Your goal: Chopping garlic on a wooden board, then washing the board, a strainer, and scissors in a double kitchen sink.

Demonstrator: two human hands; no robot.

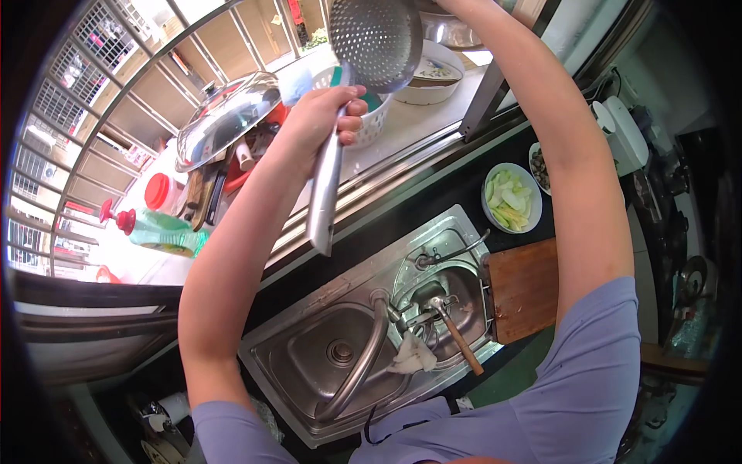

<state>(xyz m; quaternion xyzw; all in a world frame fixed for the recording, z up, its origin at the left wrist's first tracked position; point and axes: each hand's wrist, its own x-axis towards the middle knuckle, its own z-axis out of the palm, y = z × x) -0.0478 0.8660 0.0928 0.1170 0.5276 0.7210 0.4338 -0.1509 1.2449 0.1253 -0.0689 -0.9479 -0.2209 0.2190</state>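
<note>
My left hand is wrapped around the metal handle of a perforated skimmer, lifted above the windowsill. The skimmer's round bowl points to the top of the view, and its handle end hangs below my fist. Behind it stands a white perforated plastic basket, partly covered. My right arm reaches past the top edge, so my right hand is out of view. Near that forearm are a metal pot and a white oval container with a floral-patterned piece inside.
Below lies a double steel sink with a wooden-handled cleaver and a cloth. A cutting board and a bowl of sliced vegetables are to the right. A glass lid, knives and a green bottle occupy the barred sill.
</note>
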